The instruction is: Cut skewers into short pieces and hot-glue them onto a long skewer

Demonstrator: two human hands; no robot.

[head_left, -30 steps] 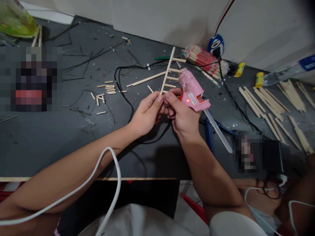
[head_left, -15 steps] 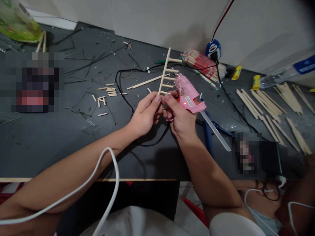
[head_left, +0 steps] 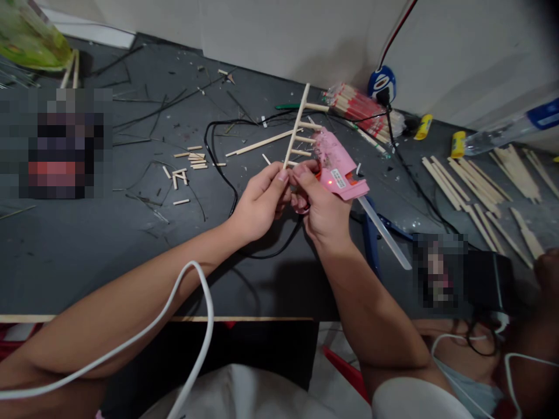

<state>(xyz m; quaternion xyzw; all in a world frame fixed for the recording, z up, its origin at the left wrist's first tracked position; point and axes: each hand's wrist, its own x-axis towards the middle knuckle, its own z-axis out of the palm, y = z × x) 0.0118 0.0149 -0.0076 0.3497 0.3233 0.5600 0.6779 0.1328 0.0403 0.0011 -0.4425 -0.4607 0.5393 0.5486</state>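
My left hand [head_left: 264,201] pinches the lower end of a comb-like frame of thin wooden sticks [head_left: 297,129]: one long stick with several short rungs pointing right. My right hand [head_left: 325,212] is closed around a pink hot glue gun [head_left: 336,154] with a small orange-red light on. A translucent glue stick [head_left: 386,235] sticks out of its back end. The right thumb and forefinger are also at the lowest rung; whether they pinch it is hard to tell. The gun's nozzle end lies close beside the middle rungs.
Short cut sticks [head_left: 198,160] lie left of my hands. Beyond them is a bag of red-and-white wrapped sticks [head_left: 360,110]. Longer sticks [head_left: 474,183], a bottle [head_left: 498,134] and blue-handled pliers [head_left: 371,238] lie right. A black cable [head_left: 208,142] loops behind my hands. Another person's hand [head_left: 548,270] shows at the right edge.
The stick frame's upper end has shifted slightly right, and the frame leans a little more. Both hands keep their grip. At the right edge, the other person's hand has come up beside the sticks.
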